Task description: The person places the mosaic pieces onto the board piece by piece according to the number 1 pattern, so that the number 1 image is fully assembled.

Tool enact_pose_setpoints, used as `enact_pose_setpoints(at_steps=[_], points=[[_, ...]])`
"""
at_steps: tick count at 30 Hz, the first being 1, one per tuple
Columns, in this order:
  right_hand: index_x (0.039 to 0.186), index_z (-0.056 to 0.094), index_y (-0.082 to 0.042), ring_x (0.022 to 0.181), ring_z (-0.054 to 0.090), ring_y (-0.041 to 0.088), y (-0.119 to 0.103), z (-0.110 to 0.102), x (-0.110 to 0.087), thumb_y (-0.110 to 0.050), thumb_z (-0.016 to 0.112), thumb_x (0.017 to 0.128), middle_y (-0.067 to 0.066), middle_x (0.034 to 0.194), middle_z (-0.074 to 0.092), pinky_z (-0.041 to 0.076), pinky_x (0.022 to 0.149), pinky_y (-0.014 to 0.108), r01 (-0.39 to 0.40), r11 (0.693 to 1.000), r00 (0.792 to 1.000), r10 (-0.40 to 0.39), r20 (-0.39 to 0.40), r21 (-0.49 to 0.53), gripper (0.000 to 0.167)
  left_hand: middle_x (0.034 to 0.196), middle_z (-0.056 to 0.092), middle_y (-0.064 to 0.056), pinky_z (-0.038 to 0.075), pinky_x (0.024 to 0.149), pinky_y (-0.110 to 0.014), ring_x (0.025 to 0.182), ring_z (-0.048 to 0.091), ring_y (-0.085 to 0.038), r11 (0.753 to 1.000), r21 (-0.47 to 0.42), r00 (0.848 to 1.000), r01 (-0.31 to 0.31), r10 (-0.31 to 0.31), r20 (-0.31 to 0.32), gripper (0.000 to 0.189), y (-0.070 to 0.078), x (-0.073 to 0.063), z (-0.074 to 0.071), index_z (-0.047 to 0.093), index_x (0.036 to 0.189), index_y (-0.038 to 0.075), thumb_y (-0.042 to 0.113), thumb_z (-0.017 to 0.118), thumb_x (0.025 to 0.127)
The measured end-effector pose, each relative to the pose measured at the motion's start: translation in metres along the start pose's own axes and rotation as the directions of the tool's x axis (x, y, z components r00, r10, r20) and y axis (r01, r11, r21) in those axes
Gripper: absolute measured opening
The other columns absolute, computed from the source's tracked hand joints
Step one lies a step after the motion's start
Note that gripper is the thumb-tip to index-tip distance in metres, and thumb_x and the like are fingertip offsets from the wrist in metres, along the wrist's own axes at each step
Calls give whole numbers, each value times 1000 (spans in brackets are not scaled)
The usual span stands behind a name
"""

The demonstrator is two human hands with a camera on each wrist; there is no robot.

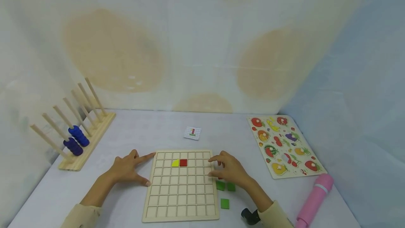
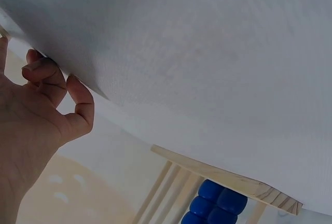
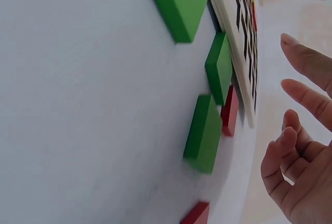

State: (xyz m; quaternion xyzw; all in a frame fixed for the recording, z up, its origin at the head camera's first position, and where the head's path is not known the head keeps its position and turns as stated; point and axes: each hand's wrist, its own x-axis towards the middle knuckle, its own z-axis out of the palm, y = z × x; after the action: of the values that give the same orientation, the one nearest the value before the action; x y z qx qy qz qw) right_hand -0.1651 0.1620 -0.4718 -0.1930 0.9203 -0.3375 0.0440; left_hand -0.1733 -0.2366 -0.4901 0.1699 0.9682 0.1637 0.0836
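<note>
A wooden grid board [image 1: 181,189] lies on the white table. In its upper rows sit a yellow tile [image 1: 175,163] and, directly right of it, a red tile [image 1: 183,163]. My left hand [image 1: 126,168] is at the board's left side, index fingertip near the top corner and thumb at the edge, other fingers bent. Over the right edge, my right hand [image 1: 231,170] has thumb and index finger spread, with nothing between them. Near that edge lie green tiles [image 1: 225,203], and the right wrist view shows a red tile [image 3: 230,111] among them.
Behind the board lies a small pattern card [image 1: 192,133]. A peg stand [image 1: 95,136] with blue beads [image 1: 78,135] is at the left. On the right are a fruit puzzle board [image 1: 284,147], a pink cylindrical object [image 1: 315,200] and a black object [image 1: 250,216] by the right sleeve.
</note>
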Motion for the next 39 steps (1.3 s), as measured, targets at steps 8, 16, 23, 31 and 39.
enact_pose_setpoints(at_steps=[8,16,23,31,39], points=[[115,73,-16,74,42,13,21,-9,-15,-33,87,73,0,86,52,35,62,24,-46,998,999,47,-22,37,47,92,39,0,24,67,-38,73,39,-13,1000,5,1000,4,-4,9,109,2,0,-2,47,148,31,76,79,54],[113,74,-18,73,44,13,34,-21,-32,-30,88,73,-2,85,51,38,59,23,-147,989,988,147,-37,-9,45,91,39,0,24,67,-37,74,39,-12,1000,14,1000,1,-1,2,111,-2,0,0,46,149,31,79,76,54],[107,75,-19,71,42,12,44,-26,-47,-27,90,71,-2,82,50,36,60,24,-225,973,971,220,-93,-45,39,91,39,0,24,67,-37,74,39,-12,1000,7,1000,-3,3,5,111,-3,1,1,45,149,31,80,75,54],[103,76,-17,74,42,13,51,-24,-60,-25,89,71,-2,80,48,36,64,25,-303,952,945,296,-137,-38,36,93,40,0,27,67,-37,75,40,-12,999,32,1000,14,-15,13,112,-3,1,2,45,149,34,81,74,53],[100,75,-14,76,43,14,48,-24,-72,-25,89,71,0,80,47,36,66,26,-376,926,915,368,-167,-20,34,93,40,-1,27,68,-38,73,41,-15,1000,18,1000,16,-16,10,111,-2,0,1,45,149,34,80,76,53]])
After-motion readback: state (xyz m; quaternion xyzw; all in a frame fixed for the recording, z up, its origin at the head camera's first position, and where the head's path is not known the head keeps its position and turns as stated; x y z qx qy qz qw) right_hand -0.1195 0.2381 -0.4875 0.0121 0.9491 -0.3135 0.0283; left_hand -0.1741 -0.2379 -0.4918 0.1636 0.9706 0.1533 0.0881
